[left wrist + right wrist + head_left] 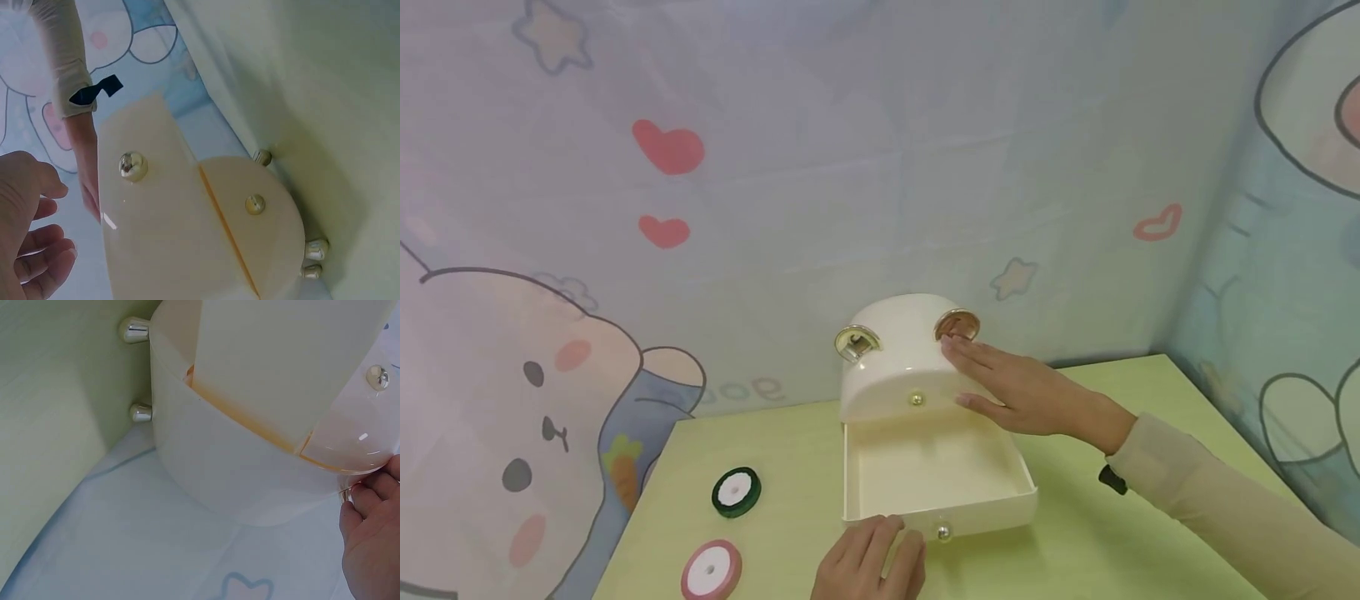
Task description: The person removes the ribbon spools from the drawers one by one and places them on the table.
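A cream storage box (898, 354) with a rounded top and two gold round ears stands at the back of the table. Its drawer (988, 517), pulled out toward me, shows a bare inside and a gold knob (943, 531) on its front. My right hand (1026, 393) rests on the box's right side, fingers fairly straight, with fingertips at the right ear (957, 325). By the drawer's front left edge is my left hand (871, 562), fingers loosely bent; in the left wrist view a gap separates it from the drawer front, and nothing is in it.
On the table (797, 450) to the left lie a green ribbon spool (736, 492) and a pink ribbon spool (711, 571). A printed cloth (820, 167) hangs close behind the box. Gold feet (135, 330) show under the box in the right wrist view.
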Demonstrator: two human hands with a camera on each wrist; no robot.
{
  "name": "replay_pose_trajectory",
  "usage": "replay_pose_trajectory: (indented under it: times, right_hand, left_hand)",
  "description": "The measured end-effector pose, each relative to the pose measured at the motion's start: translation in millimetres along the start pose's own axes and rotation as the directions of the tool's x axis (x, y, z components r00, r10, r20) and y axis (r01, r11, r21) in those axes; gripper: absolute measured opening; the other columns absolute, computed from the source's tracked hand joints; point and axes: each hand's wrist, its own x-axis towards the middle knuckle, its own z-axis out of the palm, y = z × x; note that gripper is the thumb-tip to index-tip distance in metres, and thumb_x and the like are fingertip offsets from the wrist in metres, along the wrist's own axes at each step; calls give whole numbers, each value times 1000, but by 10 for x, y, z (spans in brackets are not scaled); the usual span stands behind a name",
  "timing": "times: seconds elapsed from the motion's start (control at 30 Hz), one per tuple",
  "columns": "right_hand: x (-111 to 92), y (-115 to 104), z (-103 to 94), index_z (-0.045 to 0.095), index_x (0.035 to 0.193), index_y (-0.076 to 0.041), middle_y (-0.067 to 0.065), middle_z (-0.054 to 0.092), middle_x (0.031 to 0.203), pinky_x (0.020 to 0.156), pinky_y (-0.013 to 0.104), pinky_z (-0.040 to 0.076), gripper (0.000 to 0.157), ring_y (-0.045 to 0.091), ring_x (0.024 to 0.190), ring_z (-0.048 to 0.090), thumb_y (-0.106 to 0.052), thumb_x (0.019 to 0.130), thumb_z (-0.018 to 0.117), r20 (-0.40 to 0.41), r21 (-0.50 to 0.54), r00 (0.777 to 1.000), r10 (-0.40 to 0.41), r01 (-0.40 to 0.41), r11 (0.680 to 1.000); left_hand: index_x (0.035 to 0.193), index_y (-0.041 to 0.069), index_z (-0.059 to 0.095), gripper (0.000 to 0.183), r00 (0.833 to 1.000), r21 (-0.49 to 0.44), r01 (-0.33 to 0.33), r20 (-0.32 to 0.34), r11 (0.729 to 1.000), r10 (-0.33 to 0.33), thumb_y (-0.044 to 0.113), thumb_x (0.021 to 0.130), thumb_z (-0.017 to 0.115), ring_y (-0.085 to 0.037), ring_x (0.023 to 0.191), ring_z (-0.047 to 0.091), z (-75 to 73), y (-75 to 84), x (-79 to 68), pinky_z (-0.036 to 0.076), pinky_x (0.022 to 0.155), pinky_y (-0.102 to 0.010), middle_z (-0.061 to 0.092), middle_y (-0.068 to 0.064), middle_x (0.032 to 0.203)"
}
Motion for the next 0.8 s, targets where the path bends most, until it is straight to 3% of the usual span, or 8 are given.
replay_pose_trajectory:
  times: [0.23, 0.37, 0.47, 0.6, 0.7, 0.8]
  right_hand:
    - [-3, -2, 16, 20, 169, -15, 4, 22, 176, 123, 51, 40, 74, 28, 161, 31, -45, 109, 52, -4, -4, 1000, -1, 1, 1000]
    - [-7, -7, 22, 21, 169, -15, 5, 23, 176, 122, 51, 41, 74, 28, 160, 32, -45, 109, 53, -12, 0, 1000, -1, 1, 1000]
    - [-14, -11, 27, 22, 168, -14, 6, 24, 176, 122, 52, 42, 74, 29, 160, 33, -44, 108, 54, -15, 5, 1000, 2, -2, 1000]
    - [-14, -13, 32, 21, 168, -14, 6, 23, 176, 122, 52, 41, 74, 29, 160, 32, -44, 109, 53, -7, 4, 1000, 8, -8, 1000]
    - [-5, -13, 25, 20, 169, -14, 6, 22, 176, 123, 52, 39, 74, 29, 161, 31, -44, 109, 53, 0, 1, 1000, 11, -11, 1000]
    - [1, -14, 15, 21, 168, -13, 7, 22, 176, 124, 52, 39, 75, 30, 161, 31, -44, 109, 53, -2, 5, 1000, 11, -11, 1000]
  left_hand:
    - [84, 16, 74, 28, 995, -2, 2, 97, 1000, -2, 18, 98, 50, -15, 71, 67, 125, 227, -186, 54, 56, -22, 71, -1, 80]
    - [87, 16, 77, 29, 993, 2, -18, 115, 1000, 17, 19, 100, 51, -15, 75, 68, 208, 291, -293, 55, 59, -23, 74, -3, 85]
    - [89, 16, 78, 44, 991, 13, -48, 123, 999, 46, 31, 109, 42, -16, 78, 69, 247, 320, -355, 55, 62, -24, 76, -4, 88]
    - [96, 16, 79, 70, 976, 22, -53, 211, 998, 47, 52, 112, 21, -17, 84, 72, 232, 371, -374, 58, 68, -27, 77, -5, 95]
    - [99, 15, 79, 76, 966, 19, -34, 257, 999, 28, 56, 111, 17, -18, 87, 73, 225, 395, -352, 60, 71, -28, 76, -6, 98]
    - [98, 13, 78, 81, 966, 16, -25, 256, 1000, 20, 58, 110, 11, -18, 87, 73, 253, 383, -343, 61, 71, -28, 75, -7, 97]
